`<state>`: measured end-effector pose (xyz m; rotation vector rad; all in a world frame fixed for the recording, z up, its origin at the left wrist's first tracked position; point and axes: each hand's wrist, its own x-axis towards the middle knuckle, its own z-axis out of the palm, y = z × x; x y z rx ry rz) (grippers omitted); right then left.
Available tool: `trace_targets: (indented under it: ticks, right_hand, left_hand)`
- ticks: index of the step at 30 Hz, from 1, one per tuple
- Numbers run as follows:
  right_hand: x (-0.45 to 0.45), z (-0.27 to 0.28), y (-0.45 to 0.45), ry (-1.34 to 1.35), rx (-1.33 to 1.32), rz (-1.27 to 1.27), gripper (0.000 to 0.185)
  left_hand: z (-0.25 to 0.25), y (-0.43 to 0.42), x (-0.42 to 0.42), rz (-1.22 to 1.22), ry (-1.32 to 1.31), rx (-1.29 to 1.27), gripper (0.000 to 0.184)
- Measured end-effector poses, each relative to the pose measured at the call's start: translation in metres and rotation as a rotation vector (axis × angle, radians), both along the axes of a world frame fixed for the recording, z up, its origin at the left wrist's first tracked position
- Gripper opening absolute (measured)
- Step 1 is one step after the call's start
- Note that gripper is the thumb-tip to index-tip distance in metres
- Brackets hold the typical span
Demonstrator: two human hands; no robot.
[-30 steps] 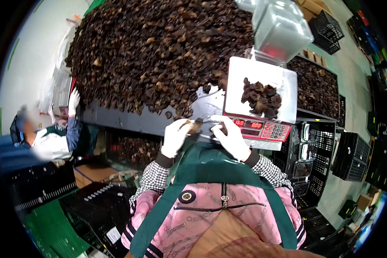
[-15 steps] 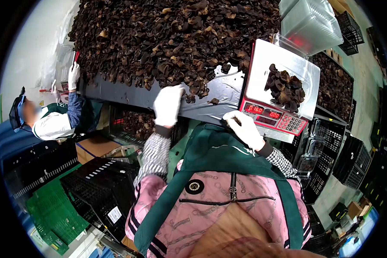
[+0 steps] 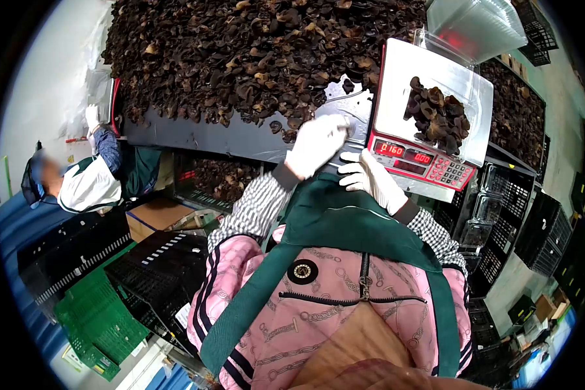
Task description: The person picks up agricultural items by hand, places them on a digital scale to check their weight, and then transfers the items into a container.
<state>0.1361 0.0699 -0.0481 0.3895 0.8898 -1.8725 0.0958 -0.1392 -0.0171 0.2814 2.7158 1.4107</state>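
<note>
My left hand (image 3: 317, 145), in a white glove, is over the front edge of the dark table covering (image 3: 240, 142), its fingers curled together. Anything inside them is hidden. Close by on the right, my right hand (image 3: 376, 183), also white-gloved, has its fingers apart beside the front left corner of the scale (image 3: 387, 123). No item shows in it. A small heap of wood ear mushrooms (image 3: 439, 117) rests on the scale's metal plate, and the red display reads 0.160. Behind my left hand spreads a large pile of wood ear mushrooms (image 3: 240, 65).
Stacked clear plastic trays (image 3: 478, 29) stand behind the scale. More mushrooms (image 3: 517, 110) fill a container to the right. Black crates (image 3: 159, 273) and a green crate (image 3: 101, 318) sit at lower left. A co-worker (image 3: 88, 182) is at the table's left end.
My left hand has moved right, towards my right hand. The fingers of my right hand have spread apart. The co-worker's raised hand has shifted left, and the view has shifted slightly.
</note>
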Motion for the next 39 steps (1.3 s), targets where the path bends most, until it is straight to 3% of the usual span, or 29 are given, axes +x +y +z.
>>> trace_targets:
  ticks: [1, 3, 4, 6, 7, 8, 10, 12, 14, 16, 18, 20, 22, 24, 26, 27, 30, 32, 35, 37, 39]
  right_hand:
    - [-0.001, -0.002, -0.001, -0.006, -0.01, 0.0, 0.063]
    - [-0.003, -0.007, -0.004, -0.014, 0.02, 0.023, 0.05]
    - [-0.004, -0.009, -0.004, 0.037, 0.056, 0.073, 0.045]
    - [-0.003, -0.01, -0.004, 0.117, 0.05, 0.108, 0.032]
    - [-0.004, -0.014, -0.003, 0.166, 0.03, 0.135, 0.031]
    - [-0.004, -0.016, -0.003, 0.214, 0.009, 0.161, 0.03]
    - [-0.004, -0.012, -0.005, 0.193, 0.041, 0.158, 0.028]
    - [-0.004, -0.007, -0.009, 0.176, 0.051, 0.146, 0.028]
    - [-0.003, 0.001, -0.011, 0.126, 0.101, 0.127, 0.027]
    - [-0.005, 0.005, -0.01, 0.113, 0.117, 0.116, 0.026]
    - [-0.003, -0.003, -0.006, 0.169, 0.089, 0.096, 0.026]
    - [-0.003, -0.002, -0.005, 0.201, 0.1, 0.102, 0.026]
    - [-0.004, -0.001, -0.005, 0.218, 0.116, 0.107, 0.026]
    - [-0.005, -0.002, -0.008, 0.218, 0.101, 0.108, 0.026]
    - [-0.004, 0.0, -0.015, 0.266, 0.104, 0.119, 0.026]
    - [-0.005, 0.0, -0.018, 0.273, 0.091, 0.129, 0.027]
    - [-0.008, 0.005, -0.03, 0.255, 0.144, 0.171, 0.029]
    - [-0.009, 0.009, -0.037, 0.239, 0.169, 0.17, 0.027]
    - [-0.012, 0.007, -0.044, 0.125, 0.038, 0.161, 0.04]
    - [-0.014, 0.002, -0.044, 0.063, -0.032, 0.186, 0.06]
    - [-0.015, 0.002, -0.049, 0.046, -0.084, 0.136, 0.061]
  left_hand:
    - [0.005, -0.001, 0.02, -0.062, -0.122, 0.014, 0.028]
    - [0.007, -0.001, 0.05, -0.102, -0.321, 0.062, 0.029]
    - [-0.008, -0.002, 0.055, -0.159, 0.176, -0.085, 0.023]
    - [-0.022, -0.009, 0.058, 0.009, 0.046, -0.25, 0.018]
    - [-0.034, -0.009, 0.054, 0.15, 0.143, -0.297, 0.019]
    - [-0.046, -0.01, 0.047, 0.176, 0.258, -0.402, 0.026]
    - [-0.058, -0.01, 0.038, 0.123, 0.21, -0.509, 0.026]
    - [-0.063, -0.011, 0.035, 0.008, 0.092, -0.503, 0.025]
    - [-0.057, -0.006, 0.043, 0.098, 0.185, -0.241, 0.019]
    - [-0.029, -0.012, 0.056, 0.157, 0.045, -0.19, 0.016]
    - [-0.018, -0.035, 0.079, 0.26, 0.081, -0.275, 0.015]
    - [-0.015, -0.078, 0.107, 0.28, 0.082, -0.501, 0.015]
    - [-0.038, -0.136, 0.139, 0.293, -0.226, -0.815, 0.026]
    - [-0.028, -0.156, 0.143, 0.363, -0.133, -1.043, 0.03]
    - [-0.031, -0.157, 0.123, 0.348, 0.132, -0.745, 0.027]
    - [-0.029, -0.145, 0.106, 0.365, 0.128, -0.595, 0.024]
    - [-0.052, -0.118, 0.06, 0.39, 0.278, -0.593, 0.023]
    - [-0.061, -0.11, 0.044, 0.384, 0.169, -0.609, 0.021]
    - [-0.078, -0.117, 0.044, 0.465, 0.284, -0.328, 0.018]
    - [-0.047, -0.097, 0.055, 0.456, 0.193, -0.239, 0.017]
    - [-0.009, -0.074, 0.067, 0.314, -0.004, -0.115, 0.02]
